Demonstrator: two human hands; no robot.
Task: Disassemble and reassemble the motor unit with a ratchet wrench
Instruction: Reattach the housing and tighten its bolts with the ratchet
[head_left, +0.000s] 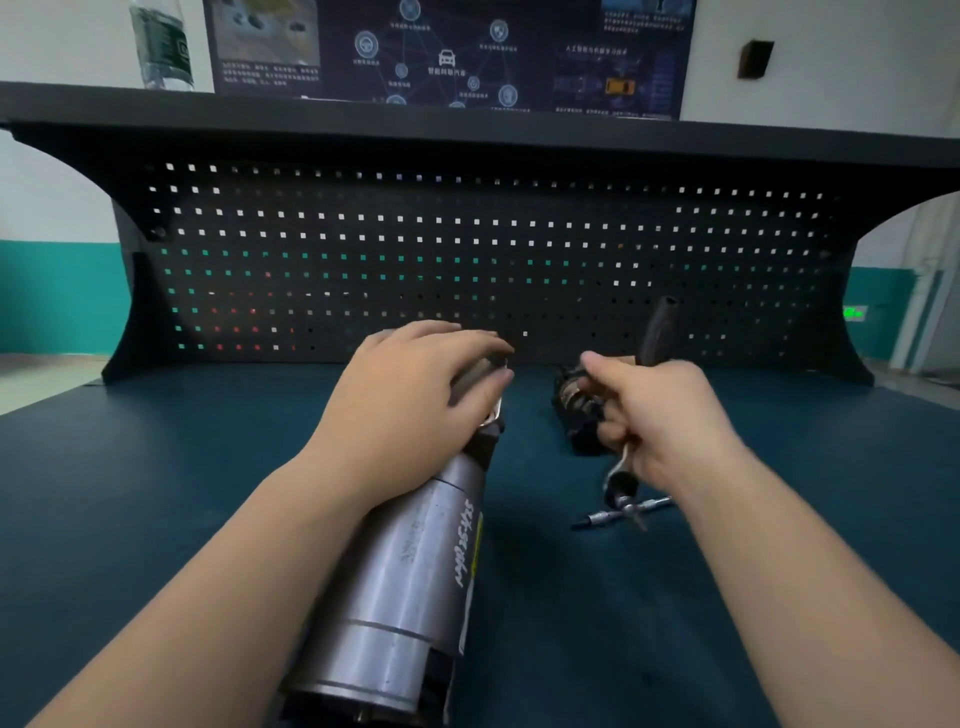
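The long grey metal cylindrical motor unit (410, 582) lies on the dark blue-green worktop (156, 493), its length running from the near edge away toward the black perforated back panel (467, 249). The left hand (410, 400) lies over its far, narrower end, and the fingers (467, 345) curl down round that end, gripping it. The housing is dull brushed steel, stepped in bands, with white handwritten marks along its side and a yellow strip beside them; the near end is darker.

To the right of those fingers, apart from the motor unit, the right hand (660, 415) holds the ratchet wrench with a black handle and chrome shank (631, 452). Its fingers are curled tight round the shank; the handle stands up beyond the knuckles and the head hangs below the palm. Just under the head a slim chrome T-shaped bar (618, 515) lies on the worktop. Behind the right fingertips sits a dark, blurred motor part (574, 410).
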